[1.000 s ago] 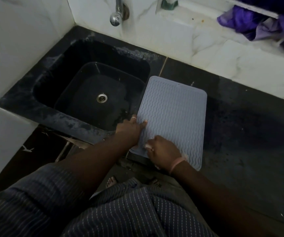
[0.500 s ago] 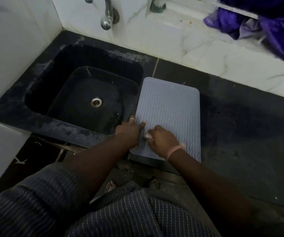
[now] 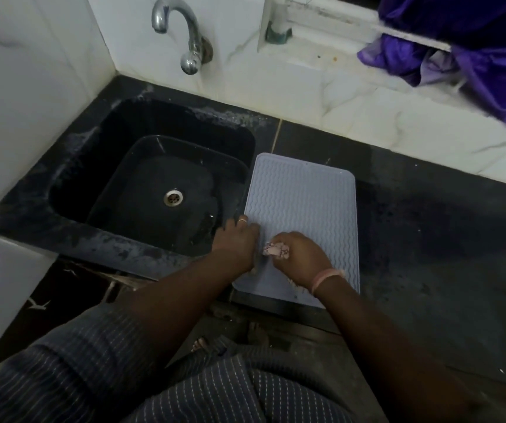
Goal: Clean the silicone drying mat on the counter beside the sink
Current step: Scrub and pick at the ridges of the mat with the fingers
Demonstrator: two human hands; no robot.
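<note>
Dark black stone counter (image 3: 428, 239) in front of me, black rectangular sink (image 3: 154, 184) set into its left part; pale grey wavy-ribbed silicone mat (image 3: 303, 203) lies flat just right of sink.

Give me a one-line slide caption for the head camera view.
Right hand scrubs silicone mat with a cloth; left hand steadies its edge beside the sink.

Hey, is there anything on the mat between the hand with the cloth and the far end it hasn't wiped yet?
Nothing visible. The right hand grips the cloth at the near end of the mat, and the ribbed surface beyond it is bare to the far edge. The left hand rests on the mat's left edge, off to the side.
</note>
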